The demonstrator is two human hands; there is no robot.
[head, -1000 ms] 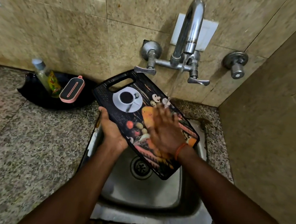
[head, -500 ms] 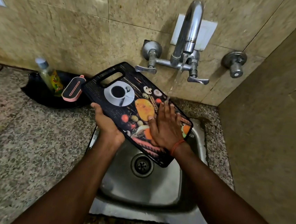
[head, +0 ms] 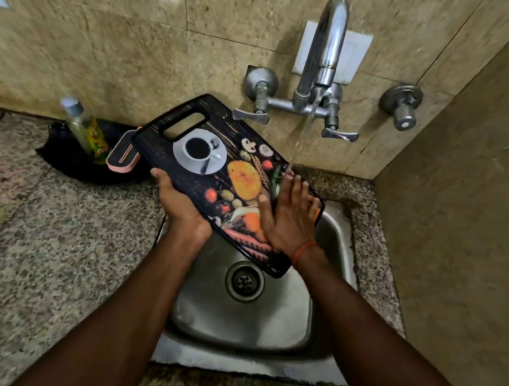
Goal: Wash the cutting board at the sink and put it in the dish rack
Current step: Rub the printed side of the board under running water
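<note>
here | left hand (head: 180,207) grips cutting board (head: 205,169) | fingers hidden beneath

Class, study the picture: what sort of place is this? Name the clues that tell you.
Probably a home kitchen's washing-up corner: a steel sink basin set in speckled granite counter, a wall-mounted chrome tap running water, and a printed black cutting board.

Faucet (head: 324,53) close above cutting board (head: 218,170); sink (head: 333,231) basin below open; bottle (head: 85,130) left.
</note>
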